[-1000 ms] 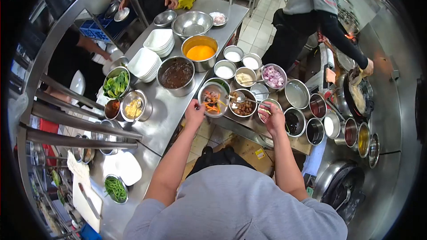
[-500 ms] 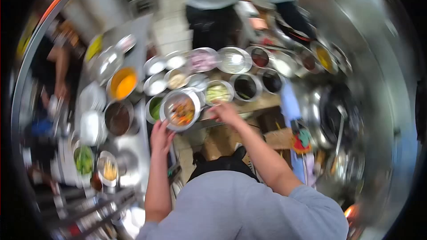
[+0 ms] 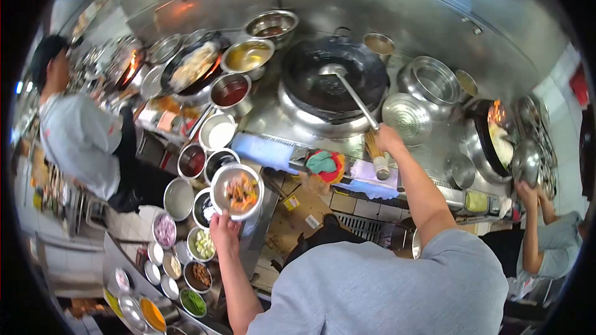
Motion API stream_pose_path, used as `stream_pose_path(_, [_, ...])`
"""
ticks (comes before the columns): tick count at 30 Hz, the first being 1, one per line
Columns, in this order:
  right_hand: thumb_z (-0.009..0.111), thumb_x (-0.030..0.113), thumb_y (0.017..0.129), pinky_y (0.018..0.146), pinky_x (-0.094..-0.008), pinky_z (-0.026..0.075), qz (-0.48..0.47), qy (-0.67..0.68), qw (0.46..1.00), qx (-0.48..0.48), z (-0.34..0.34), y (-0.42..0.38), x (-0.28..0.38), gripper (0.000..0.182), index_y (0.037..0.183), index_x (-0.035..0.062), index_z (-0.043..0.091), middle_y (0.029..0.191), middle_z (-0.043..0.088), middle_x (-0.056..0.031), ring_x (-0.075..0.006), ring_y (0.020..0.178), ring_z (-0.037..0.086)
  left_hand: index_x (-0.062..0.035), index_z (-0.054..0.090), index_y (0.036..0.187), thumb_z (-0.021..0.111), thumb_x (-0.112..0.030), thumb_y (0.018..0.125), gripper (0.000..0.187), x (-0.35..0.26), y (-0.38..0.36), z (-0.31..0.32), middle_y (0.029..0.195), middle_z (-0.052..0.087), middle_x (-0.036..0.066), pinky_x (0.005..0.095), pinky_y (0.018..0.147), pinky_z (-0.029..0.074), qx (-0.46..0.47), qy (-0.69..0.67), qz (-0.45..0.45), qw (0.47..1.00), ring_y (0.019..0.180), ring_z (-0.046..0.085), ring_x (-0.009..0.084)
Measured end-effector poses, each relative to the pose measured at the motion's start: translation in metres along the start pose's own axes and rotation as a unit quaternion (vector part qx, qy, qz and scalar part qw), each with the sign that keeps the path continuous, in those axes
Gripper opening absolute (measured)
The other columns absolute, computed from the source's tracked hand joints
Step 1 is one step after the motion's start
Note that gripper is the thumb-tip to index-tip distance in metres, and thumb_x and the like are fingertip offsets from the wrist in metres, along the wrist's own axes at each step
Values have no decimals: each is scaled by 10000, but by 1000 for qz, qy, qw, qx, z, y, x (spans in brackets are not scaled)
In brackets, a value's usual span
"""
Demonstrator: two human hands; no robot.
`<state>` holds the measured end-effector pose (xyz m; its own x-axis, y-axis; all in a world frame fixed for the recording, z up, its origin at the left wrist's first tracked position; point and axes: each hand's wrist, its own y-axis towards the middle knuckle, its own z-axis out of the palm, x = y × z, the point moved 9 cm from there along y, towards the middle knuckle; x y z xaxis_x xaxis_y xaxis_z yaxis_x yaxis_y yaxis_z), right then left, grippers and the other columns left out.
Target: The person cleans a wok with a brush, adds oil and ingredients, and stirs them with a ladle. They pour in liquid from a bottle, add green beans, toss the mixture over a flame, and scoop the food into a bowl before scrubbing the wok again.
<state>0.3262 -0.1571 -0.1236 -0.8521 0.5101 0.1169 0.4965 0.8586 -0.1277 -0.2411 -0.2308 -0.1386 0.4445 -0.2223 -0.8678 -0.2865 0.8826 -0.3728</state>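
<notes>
My left hand point(image 3: 225, 232) grips the rim of a metal bowl point(image 3: 218, 187), which holds a mix of chopped food point(image 3: 241, 193) in orange, brown and dark pieces. The bowl is above the row of ingredient pots on the left. My right hand point(image 3: 390, 140) is closed around the handle end of a long ladle point(image 3: 356, 97). The ladle's round head rests inside a large black wok point(image 3: 370, 74), whose bottom looks dark and wet. Just below my right hand, a bamboo brush point(image 3: 377, 160) lies at the stove's edge.
A perforated skimmer point(image 3: 406, 119) and a steel pot point(image 3: 417, 80) sit right of the wok. Oil point(image 3: 248, 56) and red sauce point(image 3: 231, 92) pots stand left. Flames show under woks either side. One co-worker point(image 3: 81, 142) stands left, another point(image 3: 549, 242) right. Cloths point(image 3: 264, 149) line the front edge.
My view has turned right from the ingredient pots to the stove. The bowl has come along in my left hand. My right hand has left the pots and taken hold of the ladle.
</notes>
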Motion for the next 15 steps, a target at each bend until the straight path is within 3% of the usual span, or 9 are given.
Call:
stream_pose_path(2, [620, 271, 838, 660, -420, 508, -49, 219, 972, 64, -3, 3, 6, 373, 1111, 42, 510, 830, 606, -125, -308, 736, 619, -115, 515, 920, 588, -176, 903, 96, -11, 33, 82, 701, 491, -48, 249, 590, 460, 94, 25, -15, 995, 589, 462, 59])
stream_pose_path(3, [601, 253, 862, 588, -373, 494, -53, 380, 915, 122, 11, 4, 9, 314, 1079, 47, 503, 779, 580, -93, -242, 674, 596, -104, 515, 945, 587, -177, 905, 110, -18, 46, 125, 788, 555, -11, 256, 630, 484, 134, 25, 7, 991, 652, 536, 93])
stream_pose_path(4, [582, 234, 887, 517, -325, 479, -54, 531, 829, 171, 21, 3, 16, 257, 1046, 52, 496, 728, 553, -62, -177, 612, 572, -98, 512, 964, 583, -175, 908, 119, -12, 67, 156, 887, 583, 21, 278, 673, 506, 163, 20, -12, 986, 718, 576, 129])
stream_pose_path(6, [542, 197, 921, 430, -265, 411, 25, 771, 572, 278, 18, -30, 43, 164, 986, 63, 472, 681, 486, -9, -90, 524, 485, -90, 486, 952, 610, -167, 889, 159, 1, 110, 218, 912, 567, 54, 321, 685, 530, 198, 21, -20, 980, 749, 576, 185])
stream_pose_path(10, [508, 184, 940, 410, -253, 375, 26, 690, 704, 166, 30, -45, 42, 146, 1004, 74, 437, 676, 474, -2, -87, 479, 443, -69, 477, 913, 596, -129, 876, 138, 32, 161, 347, 874, 559, 85, 352, 709, 556, 256, 112, -32, 960, 781, 617, 243])
stream_pose_path(11, [480, 160, 951, 422, -243, 346, 39, 700, 691, 177, 24, -55, 44, 219, 1127, 60, 397, 665, 436, 5, -82, 475, 405, -65, 495, 877, 589, -127, 878, 113, 43, 170, 376, 828, 571, 70, 335, 679, 557, 279, 142, -21, 949, 734, 621, 215])
stream_pose_path(12, [480, 160, 951, 422, -243, 346, 52, 708, 685, 164, 24, -62, 40, 219, 1127, 60, 397, 665, 436, 5, -82, 475, 405, -56, 521, 791, 584, -135, 880, 135, 50, 173, 401, 789, 587, 61, 294, 648, 543, 288, 196, 4, 937, 710, 621, 175])
stream_pose_path(14, [497, 170, 939, 427, -259, 377, 34, 718, 679, 149, 24, -78, 39, 261, 1139, 33, 401, 673, 459, -10, -91, 485, 440, -31, 566, 774, 588, -142, 859, 142, 73, 199, 446, 771, 614, 102, 322, 662, 534, 279, 422, 153, 849, 724, 630, 219])
stream_pose_path(15, [496, 167, 940, 439, -267, 384, 38, 696, 703, 139, 19, -88, 38, 315, 1190, 14, 381, 677, 462, -11, -93, 488, 443, -23, 588, 801, 584, -141, 846, 126, 71, 188, 470, 829, 613, 137, 357, 688, 527, 289, 507, 355, 731, 755, 629, 269])
